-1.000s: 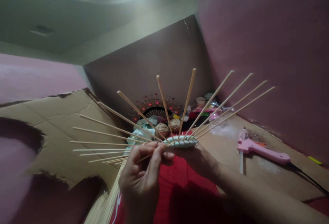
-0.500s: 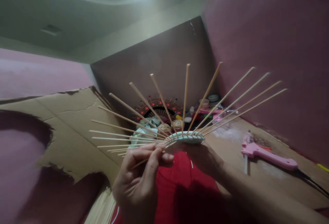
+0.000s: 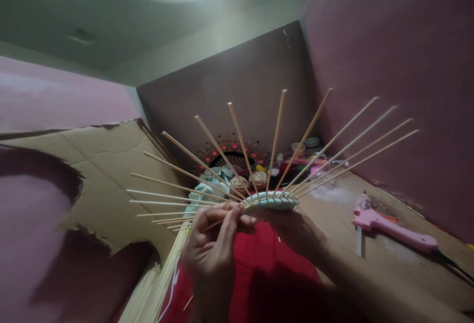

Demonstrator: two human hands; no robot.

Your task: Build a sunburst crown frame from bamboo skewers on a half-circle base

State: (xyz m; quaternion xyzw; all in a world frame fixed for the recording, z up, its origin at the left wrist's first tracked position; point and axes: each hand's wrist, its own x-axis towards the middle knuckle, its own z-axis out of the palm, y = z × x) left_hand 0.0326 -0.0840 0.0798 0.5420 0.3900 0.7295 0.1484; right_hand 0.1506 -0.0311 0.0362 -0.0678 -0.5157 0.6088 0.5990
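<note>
A small round disc (image 3: 272,205) with a pale green, wrapped-looking rim is held up in front of me. Thin wooden sticks (image 3: 280,125) fan out from its edge, upward and to both sides. My right hand (image 3: 301,234) supports the disc from below; its fingers are mostly hidden behind and under it. At the disc's left edge my left hand (image 3: 213,239) pinches one thin wooden stick (image 3: 214,225) between thumb and fingers. The inner end of that stick meets the rim, though my fingertips partly cover the spot.
A pink glue gun (image 3: 398,231) lies on the table at the right. Torn cardboard (image 3: 111,170) stands at the left above a bundle of sticks (image 3: 146,291). Red cloth (image 3: 274,263) lies below my hands. Farther back are twine balls (image 3: 239,183), pale green fabric (image 3: 207,192) and a flower-decorated arch (image 3: 234,147).
The view has shifted a little, so most things appear slightly farther right. Both hands keep their hold, and the left fingertips remain at the disc's left edge.
</note>
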